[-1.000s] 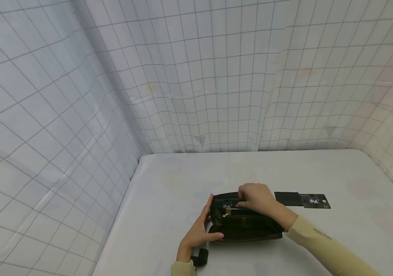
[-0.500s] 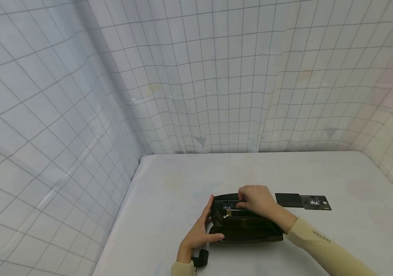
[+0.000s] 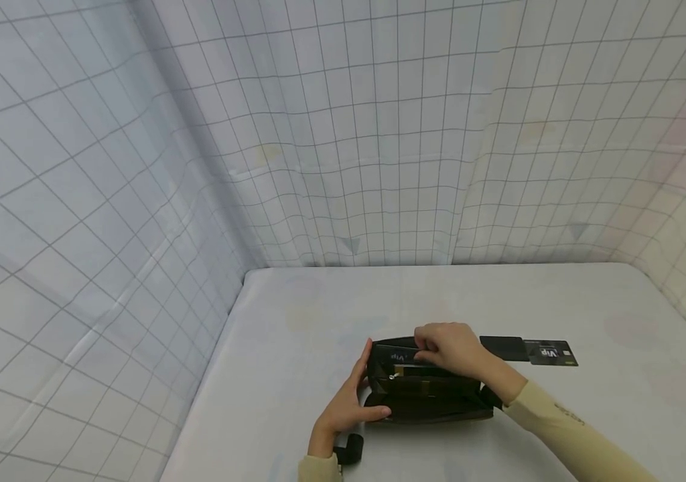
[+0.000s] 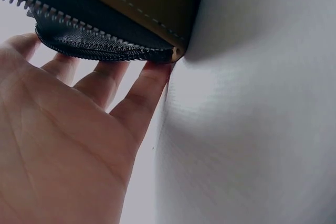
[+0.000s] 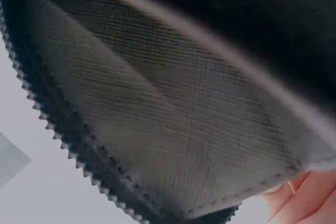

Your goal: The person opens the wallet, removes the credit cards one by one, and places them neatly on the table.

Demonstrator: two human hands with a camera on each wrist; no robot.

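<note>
On the white tabletop (image 3: 295, 314), the dark wallet (image 3: 439, 420) is splayed open, its rim edged by a toothed zip (image 4: 68, 19), its finely ribbed lining (image 5: 157, 119) exposed. Its left end is braced by the left hand (image 3: 344, 405), fingers straight and spread, thumb laid on the near edge. Inside, a smooth black Vip card (image 3: 398, 357) is pinched by the right hand (image 3: 451, 349), fingers curled, forearm slanted in from the right.

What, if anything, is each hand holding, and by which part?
The left hand holds the open wallet by its left end. The right hand is at the card marked Vip inside the wallet; whether it pinches that card is unclear.
</note>
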